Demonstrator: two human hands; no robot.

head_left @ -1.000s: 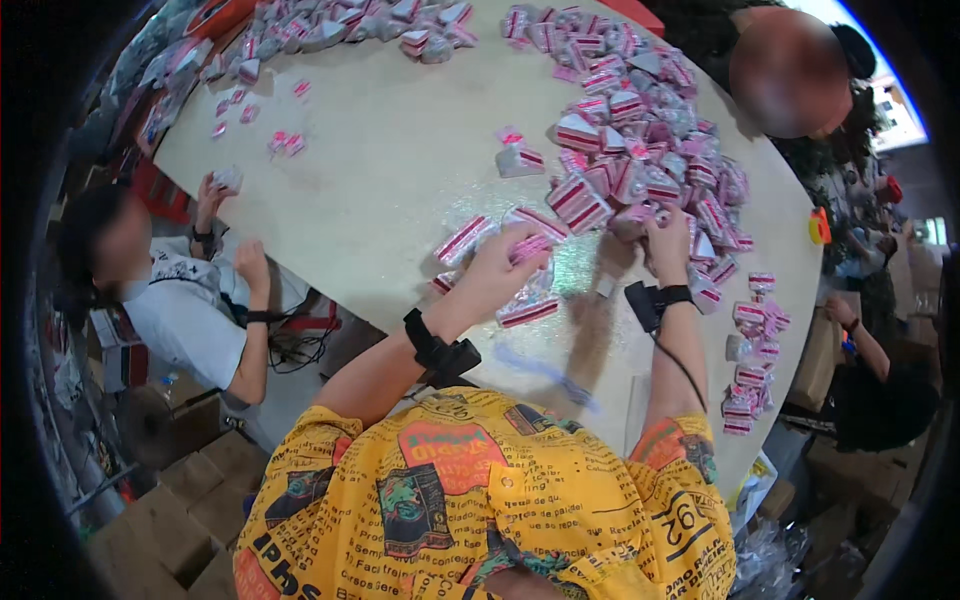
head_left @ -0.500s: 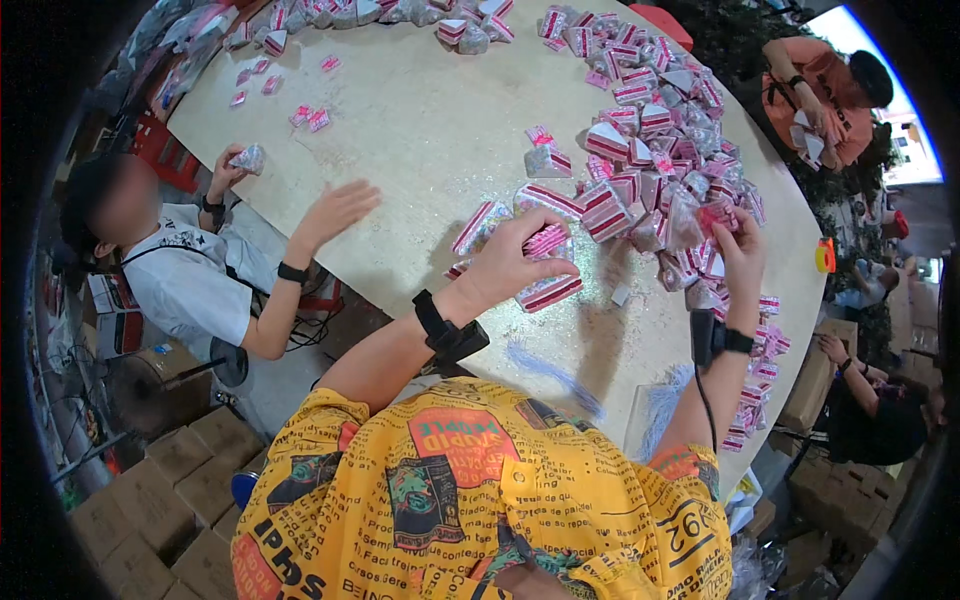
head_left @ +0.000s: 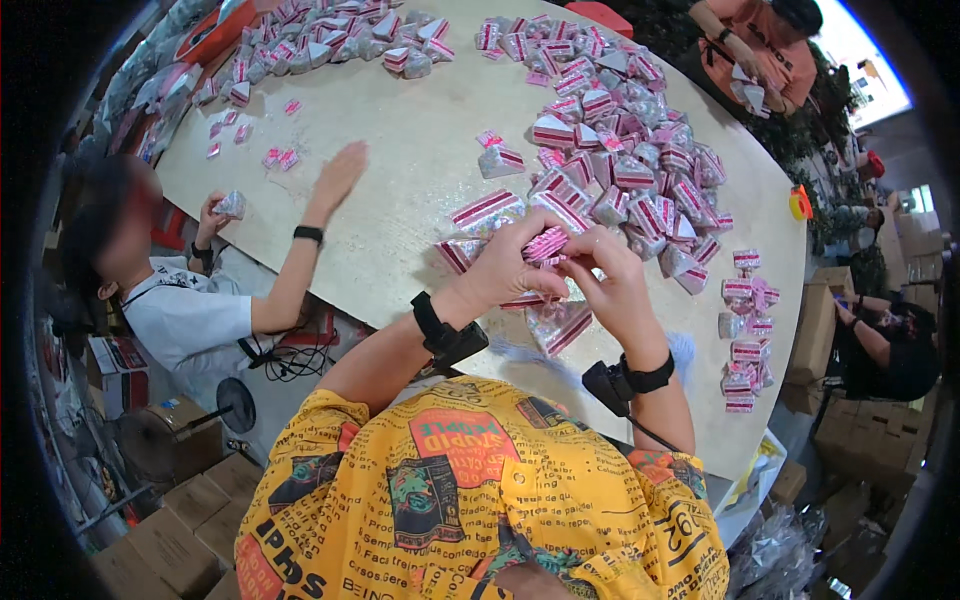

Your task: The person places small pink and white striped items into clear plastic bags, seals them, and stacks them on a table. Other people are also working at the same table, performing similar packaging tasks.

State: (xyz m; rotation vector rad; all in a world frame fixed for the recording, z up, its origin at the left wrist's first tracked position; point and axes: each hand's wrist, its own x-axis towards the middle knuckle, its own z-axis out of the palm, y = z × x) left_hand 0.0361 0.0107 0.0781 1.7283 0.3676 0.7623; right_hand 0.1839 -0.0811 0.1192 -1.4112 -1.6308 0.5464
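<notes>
A stack of small pink-and-white flat packets (head_left: pixel 545 243) is gripped between the thumb and fingers of my left hand (head_left: pixel 500 268). My right hand (head_left: pixel 617 290) meets it from the right, thumb and fingertips pinched at the stack's lower edge. Exactly what the right fingertips pinch is partly hidden. Clear wedge-shaped bags with pink-striped edges lie around my hands: one bag (head_left: pixel 487 211) left of the stack, another bag (head_left: pixel 560 328) just below my fingers. Beyond them spreads a large heap of the same bags (head_left: pixel 640 170).
A short column of bags (head_left: pixel 745 340) lies along the table's right side. More bags (head_left: pixel 330 40) line the far edge of the pale table (head_left: pixel 400 130). At left, a co-worker's hand (head_left: pixel 341 175) is over the table. Yellow tape (head_left: pixel 800 203) sits at the right edge.
My right hand has moved left from the heap to the stack in my left hand. My view has shifted a little. The co-worker's arm at left remains stretched over the table.
</notes>
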